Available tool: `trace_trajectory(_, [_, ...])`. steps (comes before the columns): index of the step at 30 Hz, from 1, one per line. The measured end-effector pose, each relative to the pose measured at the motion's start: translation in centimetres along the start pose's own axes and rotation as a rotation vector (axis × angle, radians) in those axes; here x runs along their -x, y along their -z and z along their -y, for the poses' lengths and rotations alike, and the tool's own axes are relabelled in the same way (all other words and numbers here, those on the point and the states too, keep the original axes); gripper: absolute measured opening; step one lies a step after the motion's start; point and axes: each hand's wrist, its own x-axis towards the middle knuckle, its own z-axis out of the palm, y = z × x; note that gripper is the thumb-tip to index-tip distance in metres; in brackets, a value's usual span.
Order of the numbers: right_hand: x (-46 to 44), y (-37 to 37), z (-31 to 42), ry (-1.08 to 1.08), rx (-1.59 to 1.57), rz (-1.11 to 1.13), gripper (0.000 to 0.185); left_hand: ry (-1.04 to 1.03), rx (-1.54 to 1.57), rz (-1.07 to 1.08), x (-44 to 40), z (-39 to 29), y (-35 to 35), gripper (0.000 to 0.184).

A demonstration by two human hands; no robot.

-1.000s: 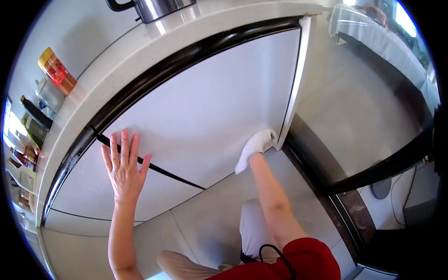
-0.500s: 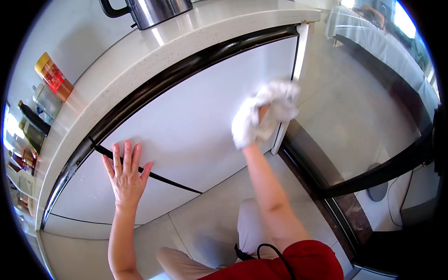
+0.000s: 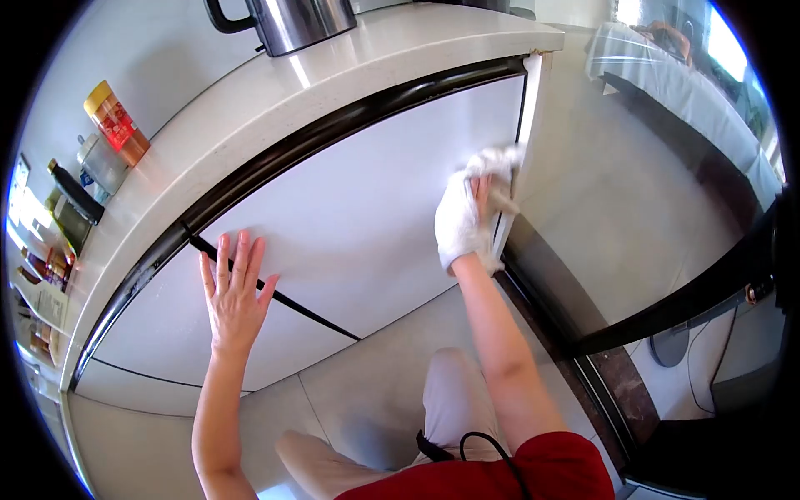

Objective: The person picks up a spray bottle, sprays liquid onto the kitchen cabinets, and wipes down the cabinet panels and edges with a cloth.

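Note:
My left hand (image 3: 237,300) lies flat with its fingers spread across the dark seam between two white cabinet doors. My right hand (image 3: 481,193) is pressed near the right edge of the larger cabinet door (image 3: 358,183). A white cloth (image 3: 457,221) is bunched and wrapped around this hand, so only some fingers show through it. The cloth is slightly blurred, and part of it hangs past the door's edge. Along the top of the doors runs a dark, glossy recessed strip (image 3: 333,142).
Above the doors, a pale countertop (image 3: 425,42) carries a metal kettle (image 3: 304,23), a yellow-capped jar (image 3: 118,125) and several bottles at left. A glass panel (image 3: 642,192) with a dark frame stands at right. Tiled floor (image 3: 333,392) lies below.
My right hand and the cloth have moved slightly down along the door's right side. My left hand stays flat on the doors. The view has shifted a little.

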Motion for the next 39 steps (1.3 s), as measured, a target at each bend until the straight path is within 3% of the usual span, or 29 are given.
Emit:
trace_trajectory(1, [-1.1, 1.1, 0.3, 0.000, -0.003, 0.002, 0.057, 0.000, 0.003, 0.015, 0.0, 0.0, 0.3, 0.070])
trace_trajectory(3, [-6.9, 5.0, 2.0, -0.327, -0.037, 0.284, 0.048, -0.009, -0.002, 0.006, 0.0, 0.1, 0.2, 0.070])
trace_trajectory(5, [-9.6, 4.3, 2.0, -0.433, -0.197, 0.015, 0.038, -0.010, -0.008, -0.001, 0.1, 0.1, 0.2, 0.070])
trace_trajectory(6, [-9.9, 3.2, 1.8, -0.363, -0.332, -0.400, 0.034, -0.009, -0.008, 0.000, 0.1, 0.1, 0.2, 0.070])
trace_trajectory(7, [-9.3, 2.7, 1.3, -0.301, -0.444, -0.413, 0.028, -0.005, -0.005, -0.002, 0.0, 0.0, 0.2, 0.070])
trace_trajectory(8, [-8.7, 2.5, 1.1, -0.291, -0.445, -0.414, 0.028, 0.001, -0.003, -0.008, -0.1, -0.1, 0.1, 0.070])
trace_trajectory(10, [-6.8, 2.3, 1.3, 0.045, -0.154, -0.277, 0.024, -0.002, -0.006, -0.007, 0.0, 0.0, 0.1, 0.070])
trace_trajectory(11, [-7.1, 2.9, 1.9, -0.051, -0.614, -0.257, 0.025, 0.001, -0.013, -0.001, 0.0, 0.0, 0.3, 0.070])
trace_trajectory(12, [-8.1, 2.9, 0.3, -0.155, -0.489, -0.227, 0.020, -0.004, -0.005, 0.002, 0.0, 0.0, 0.4, 0.071])
trace_trajectory(14, [-9.8, 4.2, -1.0, -0.544, -0.808, -0.291, 0.014, -0.006, 0.007, 0.003, -0.1, -0.1, 0.6, 0.071])
trace_trajectory(15, [-10.0, 4.3, -0.2, -0.580, -0.865, -0.305, 0.011, 0.006, 0.001, -0.007, -0.1, -0.1, 0.5, 0.071])
trace_trajectory(19, [-9.1, 4.0, 0.9, -0.466, -0.756, -0.165, 0.013, 0.018, 0.004, -0.017, -0.2, -0.2, 0.6, 0.072])
trace_trajectory(24, [-9.6, 4.8, 1.7, -0.615, -0.941, -0.243, 0.013, 0.013, 0.009, -0.007, -0.2, -0.2, 0.8, 0.070])
trace_trajectory(26, [-9.0, 4.9, 3.1, -0.483, -0.658, -0.034, 0.015, 0.024, 0.003, -0.012, -0.5, -0.2, 0.9, 0.071])
trace_trajectory(27, [-8.6, 4.7, 2.9, -0.398, -0.675, -0.035, 0.016, 0.021, 0.012, 0.005, -0.5, -0.3, 1.2, 0.069])
trace_trajectory(30, [-9.8, 5.2, 3.7, -0.584, -0.958, -0.214, 0.011, 0.015, 0.032, 0.030, -0.1, -0.3, 1.6, 0.068])
trace_trajectory(31, [-9.6, 5.4, 4.4, -0.593, -0.898, -0.156, 0.009, 0.012, 0.043, 0.020, -0.3, -0.2, 1.6, 0.068])
trace_trajectory(32, [-9.0, 5.3, 4.8, -0.510, -0.718, -0.029, 0.009, 0.017, 0.042, 0.017, -0.4, -0.1, 1.6, 0.068])
trace_trajectory(34, [-8.3, 4.5, 3.8, -0.336, -0.618, -0.040, 0.009, 0.011, 0.048, 0.020, -0.3, -0.2, 1.6, 0.068])
trace_trajectory(37, [-9.4, 5.0, 2.2, -0.654, -0.914, -0.191, 0.012, 0.017, 0.015, 0.035, -0.3, -0.2, 1.9, 0.074])
trace_trajectory(39, [-8.6, 4.9, 3.7, -0.553, -0.827, -0.092, 0.011, 0.027, 0.040, 0.029, -0.3, -0.2, 1.5, 0.072])
